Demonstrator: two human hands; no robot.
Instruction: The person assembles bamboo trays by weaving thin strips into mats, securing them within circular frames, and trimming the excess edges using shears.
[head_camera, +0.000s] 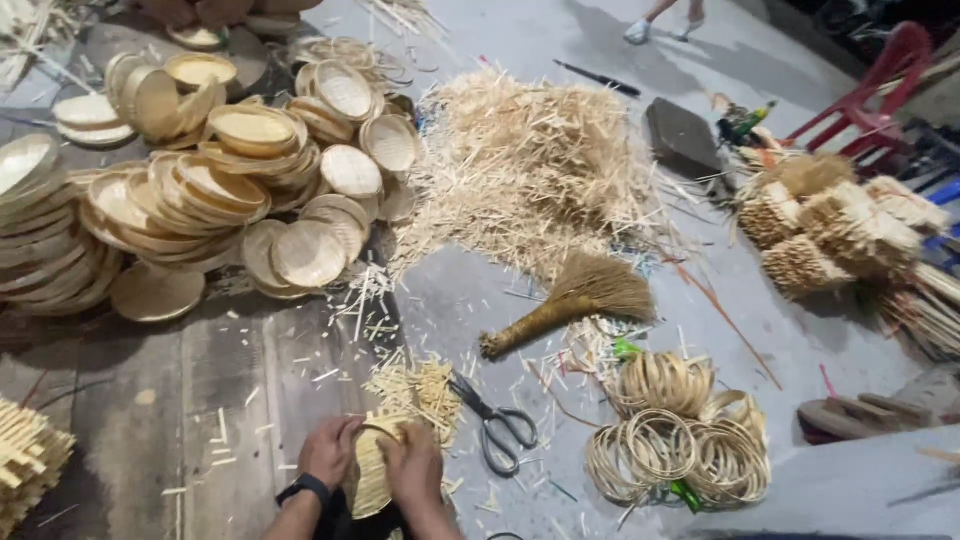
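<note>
**Both hands on a half-woven tray, rim going on**

Tray (372, 470) sits at 6 o'clock, bottom edge of view, propped against the lap. Left hand (328, 450) clamps its left side w/ fingers curled round the rim hoop; black watch (303, 489) on that wrist. Right hand (412, 462) grips the right side, thumb pressing on top of the weave. Both closed on the tray, neither free.

Doing it well, as I judge it: keep the hoop seated flat on the mat, work round in short bites, thumbs pushing the weave in under the hoop so it doesn't spring out. Loose strip ends stick up at 12 of the tray; they'd want trimming flush, not torn. Scissors (497, 420) lie just to 3 o'clock of the right hand, handles toward the person, within easy reach. Watch for splinters on cut ends.

Surface & room: bare grey floor (200, 400), dusty, littered w/ short offcuts. Finished trays (200, 180) heaped at 10–11 o'clock, many stacked or tipped. Big pile of strips (530, 170) at 12–1. Small broom (570, 300) at 1 o'clock, closer in. Coiled hoops (680, 440) at 3 o'clock, near the scissors. Bundled sticks (840, 230) at 2, red chair (880, 90) behind them. Sandals (850, 415) far right. Another person's feet (660, 22) at top edge, well apart. Light is dim, indoor.
</note>
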